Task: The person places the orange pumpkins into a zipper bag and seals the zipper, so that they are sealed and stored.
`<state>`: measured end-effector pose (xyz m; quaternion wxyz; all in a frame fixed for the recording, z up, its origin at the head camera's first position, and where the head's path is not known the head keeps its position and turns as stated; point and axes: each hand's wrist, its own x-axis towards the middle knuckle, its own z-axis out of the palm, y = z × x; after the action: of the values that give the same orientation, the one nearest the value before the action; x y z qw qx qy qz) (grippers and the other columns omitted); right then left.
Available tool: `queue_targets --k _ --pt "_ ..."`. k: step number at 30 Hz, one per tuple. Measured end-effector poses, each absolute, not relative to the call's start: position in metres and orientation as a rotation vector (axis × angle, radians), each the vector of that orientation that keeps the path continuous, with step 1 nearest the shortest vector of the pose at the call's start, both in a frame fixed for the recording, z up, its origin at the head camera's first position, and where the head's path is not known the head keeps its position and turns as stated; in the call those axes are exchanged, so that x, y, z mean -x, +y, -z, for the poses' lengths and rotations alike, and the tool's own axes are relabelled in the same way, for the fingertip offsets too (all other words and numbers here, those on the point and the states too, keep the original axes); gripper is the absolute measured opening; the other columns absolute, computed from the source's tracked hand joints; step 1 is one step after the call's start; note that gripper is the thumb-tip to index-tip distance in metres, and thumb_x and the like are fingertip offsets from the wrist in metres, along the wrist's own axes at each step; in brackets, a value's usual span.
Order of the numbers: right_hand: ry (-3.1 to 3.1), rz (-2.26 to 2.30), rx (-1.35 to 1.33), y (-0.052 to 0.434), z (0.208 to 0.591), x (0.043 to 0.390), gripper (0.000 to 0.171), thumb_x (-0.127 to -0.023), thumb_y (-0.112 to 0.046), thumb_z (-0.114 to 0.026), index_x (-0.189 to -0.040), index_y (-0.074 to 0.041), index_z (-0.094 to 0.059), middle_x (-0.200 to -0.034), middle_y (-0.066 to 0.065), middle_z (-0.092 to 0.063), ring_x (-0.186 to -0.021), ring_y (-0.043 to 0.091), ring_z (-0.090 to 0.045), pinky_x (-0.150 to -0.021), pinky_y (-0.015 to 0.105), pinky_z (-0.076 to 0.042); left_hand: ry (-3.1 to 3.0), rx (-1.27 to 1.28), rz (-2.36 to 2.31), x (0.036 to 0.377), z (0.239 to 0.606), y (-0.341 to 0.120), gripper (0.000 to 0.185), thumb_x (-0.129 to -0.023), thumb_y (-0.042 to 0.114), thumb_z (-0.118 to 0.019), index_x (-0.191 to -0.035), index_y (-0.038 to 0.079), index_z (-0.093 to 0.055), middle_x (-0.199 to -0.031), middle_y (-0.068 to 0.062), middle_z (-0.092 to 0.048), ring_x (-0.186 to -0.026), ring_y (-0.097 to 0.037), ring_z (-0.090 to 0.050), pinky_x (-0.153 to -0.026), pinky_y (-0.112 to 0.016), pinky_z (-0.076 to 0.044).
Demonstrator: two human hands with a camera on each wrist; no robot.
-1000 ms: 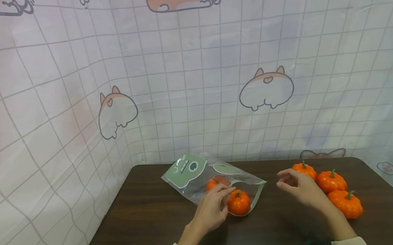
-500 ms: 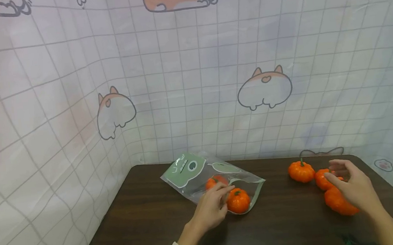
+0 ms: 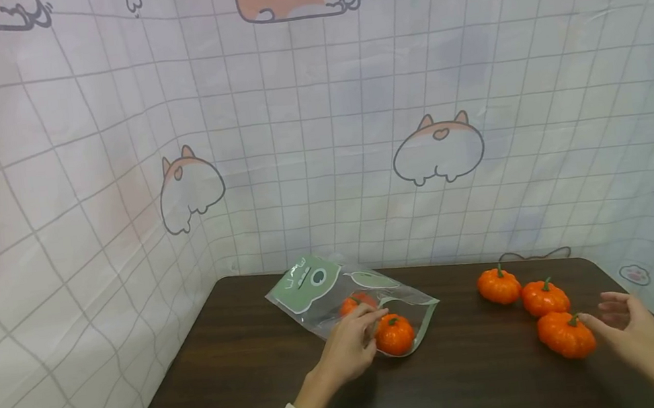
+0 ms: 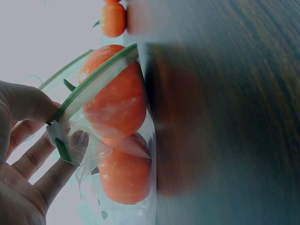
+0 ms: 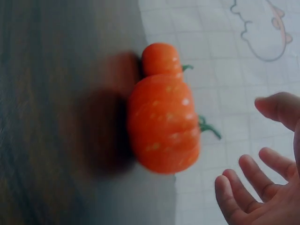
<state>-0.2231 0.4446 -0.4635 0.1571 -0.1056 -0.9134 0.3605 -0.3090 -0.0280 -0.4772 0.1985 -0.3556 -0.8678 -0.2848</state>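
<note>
My left hand (image 3: 347, 348) pinches the green-edged rim of a clear plastic zip bag (image 3: 306, 287), printed with a green cartoon face. Thumb and fingers grip that rim (image 4: 96, 79) in the left wrist view, holding the mouth apart. Inside lie two small orange pumpkins, one (image 3: 395, 335) by the mouth and one (image 3: 354, 303) deeper, partly behind the hand. On the right, three more pumpkins stand in a slanting row: a far one (image 3: 499, 286), a middle one (image 3: 545, 299) and a near one (image 3: 566, 336). Just right of the near one, my right hand (image 3: 637, 337) hovers with fingers spread, holding nothing.
Everything lies on a dark brown wooden table (image 3: 471, 381). A pale gridded curtain (image 3: 319, 131) with cartoon dogs hangs along its back and sides. The bag's closed end points to the back left.
My right hand has swung right, passing over the row of pumpkins to the outer side of the near one. The left hand has stayed at the bag, and the pumpkins have not moved.
</note>
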Motion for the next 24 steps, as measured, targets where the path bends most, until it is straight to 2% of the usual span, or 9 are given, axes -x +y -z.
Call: queue_targets --k 1,3,7,9,11,14,18,23,24 --pt "-2.636 -1.029 0.295 0.447 0.466 0.224 0.084 -0.099 -0.046 -0.062 -0.148 0.012 -0.028 -0.138 0.040 -0.045 -0.102 0.030 -0.061 -0.064 0.021 -0.046 -2.429 0.995 0.798 0.309 0.477 -0.028 0.058 -0.079 -0.003 -0.070 -0.133 0.016 -0.069 -0.111 0.003 -0.067 -0.070 -0.002 -0.042 -0.058 -0.015 -0.031" --pt "-2.682 -1.028 0.278 0.452 0.470 0.225 0.086 -0.099 -0.046 -0.062 -0.148 0.014 -0.026 -0.139 0.042 -0.043 -0.108 0.046 -0.057 -0.066 0.025 -0.047 -2.430 0.994 0.801 0.309 0.478 -0.028 0.057 -0.079 -0.003 -0.070 -0.133 0.016 -0.069 -0.111 0.003 -0.068 -0.070 -0.002 -0.042 -0.058 -0.015 -0.031" --pt "-2.743 -1.099 0.257 0.457 0.478 0.229 0.089 -0.100 -0.045 -0.060 -0.149 0.017 -0.019 -0.142 0.046 -0.037 -0.117 0.056 -0.052 -0.068 0.025 -0.049 -2.427 0.988 0.793 0.309 0.478 -0.028 0.056 -0.080 -0.002 -0.070 -0.133 0.016 -0.069 -0.110 0.004 -0.067 -0.070 -0.001 -0.042 -0.058 -0.015 -0.031" --pt "-2.760 -1.149 0.244 0.458 0.482 0.231 0.089 -0.101 -0.044 -0.059 -0.149 0.018 -0.016 -0.142 0.048 -0.034 -0.123 0.061 -0.047 -0.067 0.020 -0.047 -2.421 0.986 0.787 0.309 0.478 -0.027 0.056 -0.080 -0.002 -0.070 -0.133 0.016 -0.069 -0.109 0.004 -0.067 -0.070 -0.002 -0.042 -0.058 -0.015 -0.032" --pt "-2.787 -1.192 0.230 0.459 0.486 0.233 0.090 -0.101 -0.045 -0.058 -0.149 0.018 -0.015 -0.143 0.049 -0.031 -0.125 0.062 -0.044 -0.069 0.020 -0.048 -2.416 0.987 0.783 0.309 0.478 -0.027 0.056 -0.080 -0.001 -0.071 -0.133 0.016 -0.069 -0.108 0.005 -0.067 -0.071 -0.002 -0.042 -0.059 -0.015 -0.032" --pt "-2.840 -1.219 0.213 0.460 0.491 0.236 0.091 -0.101 -0.045 -0.057 -0.149 0.019 -0.013 -0.144 0.051 -0.028 -0.126 0.064 -0.043 -0.077 0.030 -0.056 -2.413 0.989 0.788 0.308 0.477 -0.028 0.056 -0.080 -0.001 -0.071 -0.133 0.017 -0.069 -0.108 0.004 -0.067 -0.072 -0.002 -0.043 -0.059 -0.015 -0.033" --pt "-2.890 -1.228 0.226 0.459 0.495 0.238 0.094 -0.101 -0.046 -0.057 -0.149 0.020 -0.010 -0.145 0.052 -0.025 -0.128 0.064 -0.041 -0.087 0.044 -0.057 -2.409 0.992 0.784 0.307 0.477 -0.028 0.056 -0.080 -0.002 -0.071 -0.133 0.016 -0.069 -0.108 0.004 -0.067 -0.072 -0.002 -0.043 -0.060 -0.015 -0.033" --pt "-2.874 -1.197 0.214 0.457 0.498 0.238 0.092 -0.100 -0.042 -0.061 -0.147 0.020 -0.013 -0.143 0.052 -0.027 -0.123 0.062 -0.046 -0.077 0.028 -0.052 -2.407 0.995 0.776 0.306 0.476 -0.028 0.054 -0.080 -0.001 -0.072 -0.132 0.014 -0.069 -0.110 0.004 -0.067 -0.072 -0.002 -0.044 -0.060 -0.015 -0.034" --pt "-2.873 -1.196 0.208 0.457 0.498 0.238 0.092 -0.099 -0.042 -0.061 -0.147 0.020 -0.013 -0.143 0.051 -0.027 -0.123 0.062 -0.046 -0.077 0.028 -0.051 -2.407 0.996 0.778 0.306 0.476 -0.028 0.054 -0.080 -0.001 -0.072 -0.132 0.014 -0.069 -0.110 0.004 -0.067 -0.072 -0.003 -0.044 -0.060 -0.015 -0.034"
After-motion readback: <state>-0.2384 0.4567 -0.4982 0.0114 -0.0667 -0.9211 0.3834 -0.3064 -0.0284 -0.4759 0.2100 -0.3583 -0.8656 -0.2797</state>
